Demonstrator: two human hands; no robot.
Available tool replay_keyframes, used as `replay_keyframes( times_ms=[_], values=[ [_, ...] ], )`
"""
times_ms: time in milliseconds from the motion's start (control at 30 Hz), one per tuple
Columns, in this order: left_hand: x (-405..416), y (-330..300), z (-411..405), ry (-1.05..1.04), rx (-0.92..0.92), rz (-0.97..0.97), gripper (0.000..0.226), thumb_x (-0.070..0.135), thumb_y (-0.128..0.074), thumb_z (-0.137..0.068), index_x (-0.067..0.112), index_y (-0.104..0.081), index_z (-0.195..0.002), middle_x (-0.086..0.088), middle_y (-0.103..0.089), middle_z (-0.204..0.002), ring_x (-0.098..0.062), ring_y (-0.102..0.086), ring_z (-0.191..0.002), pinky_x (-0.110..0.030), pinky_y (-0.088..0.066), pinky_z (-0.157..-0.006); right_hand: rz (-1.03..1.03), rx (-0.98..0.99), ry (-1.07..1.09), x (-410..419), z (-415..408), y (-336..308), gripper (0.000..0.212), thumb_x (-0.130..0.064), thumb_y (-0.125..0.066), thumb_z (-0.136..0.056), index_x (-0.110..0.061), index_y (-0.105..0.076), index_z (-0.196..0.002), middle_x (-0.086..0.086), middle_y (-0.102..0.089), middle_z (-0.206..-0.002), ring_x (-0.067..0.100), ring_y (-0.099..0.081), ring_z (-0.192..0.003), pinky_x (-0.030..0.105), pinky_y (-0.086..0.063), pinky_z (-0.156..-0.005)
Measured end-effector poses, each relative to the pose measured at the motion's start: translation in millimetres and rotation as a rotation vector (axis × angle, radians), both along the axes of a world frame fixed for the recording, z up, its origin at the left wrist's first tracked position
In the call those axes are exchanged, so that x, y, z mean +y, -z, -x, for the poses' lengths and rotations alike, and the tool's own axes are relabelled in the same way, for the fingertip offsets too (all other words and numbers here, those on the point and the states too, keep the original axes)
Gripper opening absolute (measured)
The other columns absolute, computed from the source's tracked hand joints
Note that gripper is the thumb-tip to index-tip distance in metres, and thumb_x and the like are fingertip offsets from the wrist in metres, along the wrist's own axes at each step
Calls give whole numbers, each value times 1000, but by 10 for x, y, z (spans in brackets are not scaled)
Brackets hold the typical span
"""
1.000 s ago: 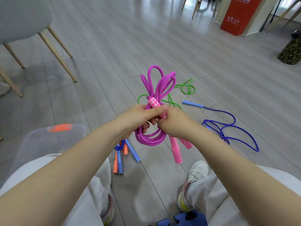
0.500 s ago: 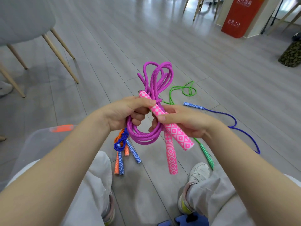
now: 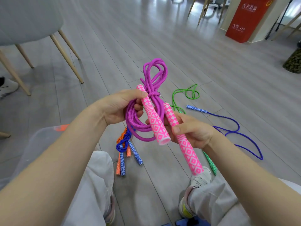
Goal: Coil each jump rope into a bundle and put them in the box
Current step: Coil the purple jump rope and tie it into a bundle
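Note:
A magenta jump rope (image 3: 153,75) with two pink patterned handles is coiled and tied at its middle, held up above the floor. My left hand (image 3: 120,108) grips the coil and the top of one pink handle (image 3: 154,121). My right hand (image 3: 192,131) pinches the other pink handle (image 3: 187,147). A blue and orange bundle (image 3: 125,150) lies on the floor below. A loose purple rope (image 3: 236,129) with a blue handle and a loose green rope (image 3: 187,93) lie to the right. The clear plastic box (image 3: 40,139) with an orange latch sits by my left knee.
A grey chair with wooden legs (image 3: 65,54) stands at the upper left, with someone's shoe (image 3: 8,87) beside it. A red sign box (image 3: 244,20) and more chair legs are at the far right. My feet and knees fill the bottom of the view.
The magenta bundle has risen and come closer. The two pink handles have swung apart: one now in my left hand's grip, the other pulled down to the right by my right hand.

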State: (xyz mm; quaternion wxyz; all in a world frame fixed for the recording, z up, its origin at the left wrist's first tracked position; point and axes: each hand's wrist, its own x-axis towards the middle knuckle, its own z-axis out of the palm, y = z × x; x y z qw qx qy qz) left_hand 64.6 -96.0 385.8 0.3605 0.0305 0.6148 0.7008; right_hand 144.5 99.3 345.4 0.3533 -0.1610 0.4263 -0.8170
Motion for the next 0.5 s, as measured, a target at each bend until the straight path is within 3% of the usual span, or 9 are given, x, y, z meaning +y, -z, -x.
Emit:
replay_keyframes(
  times_ms=[100,233,333,400,467,500],
  values=[
    [6,25,21,-61,24,32,23,12,-54,-93,8,-57,-71,3,-45,-54,-4,-42,-44,-14,-45,-43,-28,28,16,-66,-20,34,60,-11,-82,-69,-12,-61,-126,4,-63,-123,15,-61,-110,26,-48,-94],
    [-2,43,58,-93,37,19,17,13,-56,-93,6,-62,-78,2,-49,-58,-4,-44,-46,-14,-45,-44,-190,97,138,-92,-33,-10,69,-9,-85,-59,-11,-56,-122,0,-65,-109,12,-61,-95,26,-51,-90],
    [-8,35,64,-112,23,-14,15,14,-57,-92,7,-62,-80,2,-50,-60,-5,-45,-47,-15,-45,-45,-208,152,127,-98,-54,-77,65,-1,-68,-65,-18,-52,-126,-6,-65,-113,11,-59,-102,35,-44,-104],
    [-2,29,58,-119,16,-29,17,15,-56,-93,8,-62,-79,2,-49,-59,-5,-44,-47,-14,-44,-44,-243,194,109,-98,-73,-96,69,3,-68,-66,-20,-49,-129,-8,-64,-114,12,-58,-105,41,-38,-109],
    [8,29,50,-119,27,-31,21,15,-56,-93,8,-62,-74,2,-49,-57,-5,-44,-46,-15,-45,-44,-323,221,134,-113,-86,-110,70,11,-68,-68,-19,-49,-128,-7,-63,-106,13,-57,-99,42,-45,-103],
    [12,32,51,-118,32,-35,25,15,-55,-93,9,-63,-70,3,-48,-55,-5,-44,-46,-15,-45,-45,-345,230,159,-118,-87,-123,66,13,-65,-70,-18,-50,-126,-9,-64,-101,10,-59,-95,35,-51,-95]
  ],
)
